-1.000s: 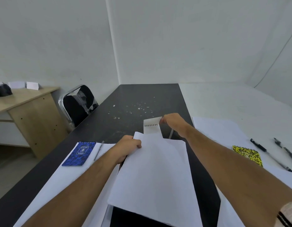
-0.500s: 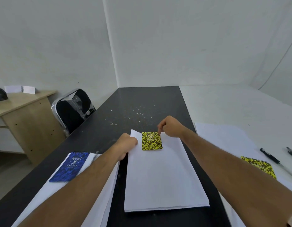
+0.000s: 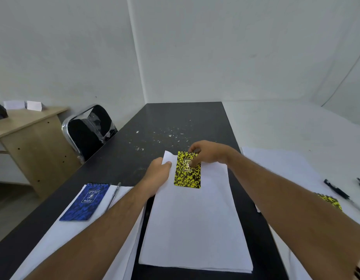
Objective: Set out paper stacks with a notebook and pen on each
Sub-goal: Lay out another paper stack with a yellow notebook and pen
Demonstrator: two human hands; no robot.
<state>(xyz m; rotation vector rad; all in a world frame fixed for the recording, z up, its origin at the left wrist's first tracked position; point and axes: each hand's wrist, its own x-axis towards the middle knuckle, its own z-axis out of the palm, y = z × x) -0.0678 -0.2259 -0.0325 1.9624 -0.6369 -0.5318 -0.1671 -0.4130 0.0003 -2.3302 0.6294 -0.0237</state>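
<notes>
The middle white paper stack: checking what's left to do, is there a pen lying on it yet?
No, the middle white paper stack carries only the yellow-and-black speckled notebook.

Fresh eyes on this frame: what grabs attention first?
The yellow-and-black speckled notebook stands out, lying at the far end of the middle white paper stack on the black table, pinched at its top by the right hand. The left hand grips that stack's far left corner. At left, a blue patterned spiral notebook lies on another white paper stack.
</notes>
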